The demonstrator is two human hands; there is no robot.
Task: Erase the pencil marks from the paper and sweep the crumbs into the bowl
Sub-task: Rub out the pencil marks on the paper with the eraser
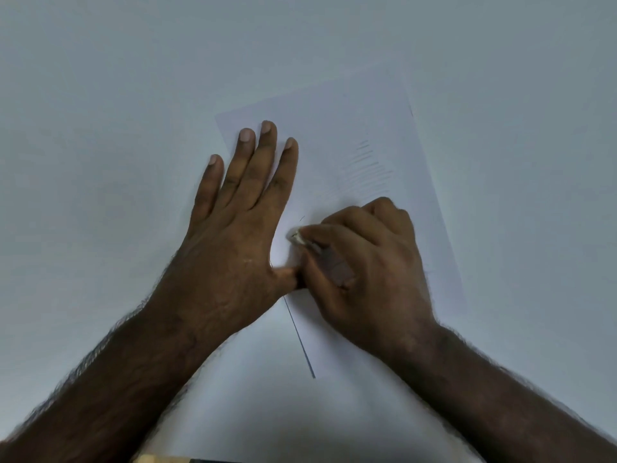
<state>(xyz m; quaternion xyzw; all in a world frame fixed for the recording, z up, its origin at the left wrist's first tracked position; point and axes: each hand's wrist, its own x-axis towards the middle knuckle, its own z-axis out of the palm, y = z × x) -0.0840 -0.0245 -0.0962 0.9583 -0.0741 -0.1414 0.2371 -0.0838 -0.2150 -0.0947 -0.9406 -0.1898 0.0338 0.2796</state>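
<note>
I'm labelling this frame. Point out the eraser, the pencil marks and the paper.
eraser (pixel 298 237): head view, its worn pale tip.
pencil marks (pixel 372 168): head view, middle of the grey strokes.
paper (pixel 334 111): head view, bare upper area.

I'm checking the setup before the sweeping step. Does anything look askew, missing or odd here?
The paper lies skewed on the table, its far end turned right. Faint pencil marks remain beyond the right hand, which grips the eraser. The left hand presses the sheet flat. No bowl is in view.
</note>
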